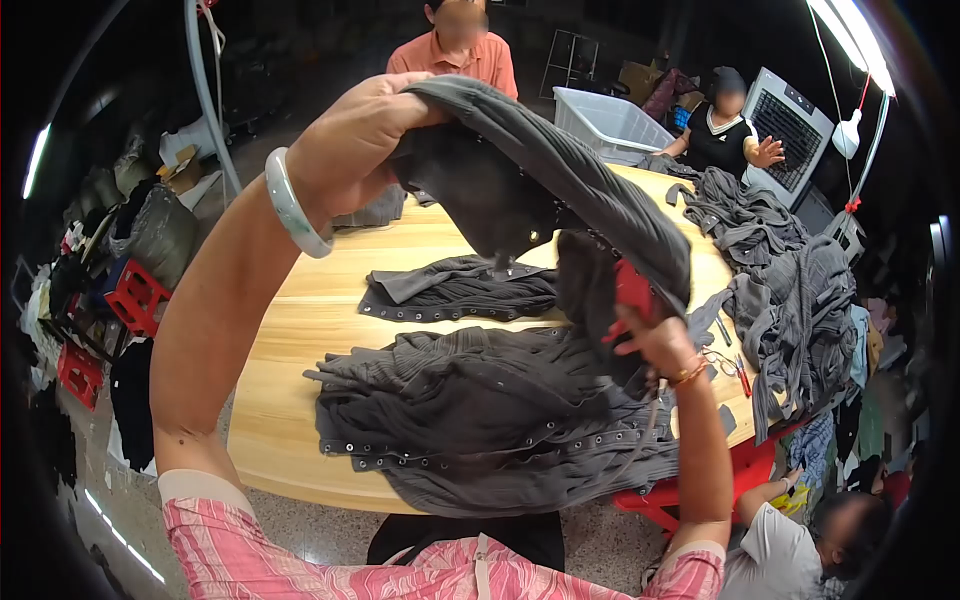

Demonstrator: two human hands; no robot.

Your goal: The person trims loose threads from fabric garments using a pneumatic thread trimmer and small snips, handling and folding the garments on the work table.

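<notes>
A dark grey garment [570, 160] with metal snaps is lifted in an arch above the table. My left hand [365, 130], with a pale bangle at the wrist, is closed on its upper end. At the garment's lower right end is my right hand [665, 345], its fingers partly around a red hand tool [632, 288]. A thin cord [645, 440] runs down from near that hand. The tool's exact kind is unclear, as cloth hides part of it. Below lie a pile of grey garments [470, 400] with snap rows and a folded grey garment [450, 288].
The wooden table [275, 400] carries a large heap of grey garments [790, 290] at right, with scissors [720, 360] nearby. Behind it stands a clear plastic bin [610, 120]. Red stools [135, 297] are at left. Several people are around the table.
</notes>
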